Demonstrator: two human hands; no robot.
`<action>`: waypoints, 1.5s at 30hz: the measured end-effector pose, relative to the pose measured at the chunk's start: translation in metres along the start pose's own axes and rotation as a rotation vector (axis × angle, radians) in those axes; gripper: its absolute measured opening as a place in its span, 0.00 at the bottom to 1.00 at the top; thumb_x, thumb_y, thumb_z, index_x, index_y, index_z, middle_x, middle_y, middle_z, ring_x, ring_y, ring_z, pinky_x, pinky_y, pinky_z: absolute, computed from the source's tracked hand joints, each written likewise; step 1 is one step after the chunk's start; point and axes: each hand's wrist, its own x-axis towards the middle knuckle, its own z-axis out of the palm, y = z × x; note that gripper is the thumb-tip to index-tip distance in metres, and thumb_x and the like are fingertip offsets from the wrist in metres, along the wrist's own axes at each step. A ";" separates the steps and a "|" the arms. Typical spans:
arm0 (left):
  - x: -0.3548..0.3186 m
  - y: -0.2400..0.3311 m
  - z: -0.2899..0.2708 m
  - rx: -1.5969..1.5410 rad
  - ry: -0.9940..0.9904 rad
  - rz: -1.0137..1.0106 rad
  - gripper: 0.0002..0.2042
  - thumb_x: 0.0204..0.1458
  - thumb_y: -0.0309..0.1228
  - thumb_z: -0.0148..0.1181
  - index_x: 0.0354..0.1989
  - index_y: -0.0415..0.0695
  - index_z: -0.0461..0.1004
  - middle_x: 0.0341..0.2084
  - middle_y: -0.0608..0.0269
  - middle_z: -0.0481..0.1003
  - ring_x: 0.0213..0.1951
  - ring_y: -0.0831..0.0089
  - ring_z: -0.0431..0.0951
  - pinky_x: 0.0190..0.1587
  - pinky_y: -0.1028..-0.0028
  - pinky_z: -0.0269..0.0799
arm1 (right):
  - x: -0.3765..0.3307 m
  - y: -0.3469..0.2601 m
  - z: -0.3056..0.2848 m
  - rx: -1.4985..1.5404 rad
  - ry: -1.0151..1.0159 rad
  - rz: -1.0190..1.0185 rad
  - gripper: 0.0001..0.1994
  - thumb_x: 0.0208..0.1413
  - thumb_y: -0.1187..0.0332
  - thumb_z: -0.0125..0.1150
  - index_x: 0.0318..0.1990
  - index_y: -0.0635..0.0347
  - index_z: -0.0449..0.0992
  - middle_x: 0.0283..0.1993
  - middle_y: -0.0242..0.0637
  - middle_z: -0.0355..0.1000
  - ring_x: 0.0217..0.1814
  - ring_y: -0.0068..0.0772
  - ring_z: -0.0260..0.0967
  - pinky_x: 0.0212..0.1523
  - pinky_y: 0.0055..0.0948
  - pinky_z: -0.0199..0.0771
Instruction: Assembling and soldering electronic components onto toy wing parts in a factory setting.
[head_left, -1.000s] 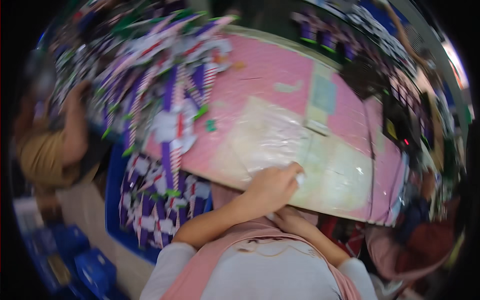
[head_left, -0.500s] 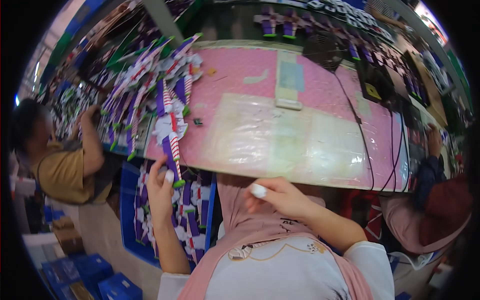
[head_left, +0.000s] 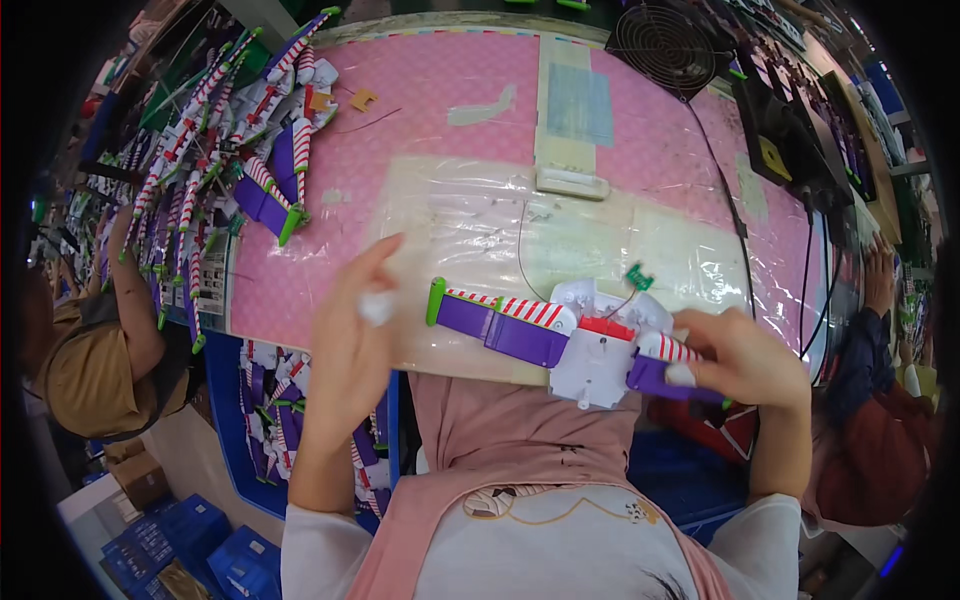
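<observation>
A toy wing assembly (head_left: 597,370) is at the table's front edge, with a white centre body, a red strip and purple wings with red-and-white stripes and green tips. My right hand (head_left: 745,355) grips its shorter right wing between thumb and fingers. Thin wires rise from the body, and a small green circuit board (head_left: 638,278) sits just above it. My left hand (head_left: 350,340) is apart from the toy's left wing tip, somewhat blurred, with fingers stretched out and nothing visible in them. White wrapping covers a fingertip on each hand.
A pile of similar wing assemblies (head_left: 205,150) lies at the table's left. Below it stands a blue bin (head_left: 225,425) holding more. A fan (head_left: 664,48) and cables (head_left: 722,190) are at the right back. Co-workers sit on both sides.
A wing assembly from the left edge of the pile is now in front of me, held by my right hand. My left hand has moved right and up, away from the pile. The view has shifted.
</observation>
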 end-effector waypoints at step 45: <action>0.027 0.046 0.044 -0.347 -0.250 -0.118 0.07 0.47 0.19 0.55 0.36 0.34 0.70 0.29 0.62 0.73 0.26 0.85 0.70 0.27 0.86 0.63 | 0.073 -0.041 0.068 0.515 0.853 -0.335 0.06 0.51 0.76 0.57 0.36 0.69 0.74 0.28 0.35 0.72 0.25 0.18 0.67 0.24 0.17 0.67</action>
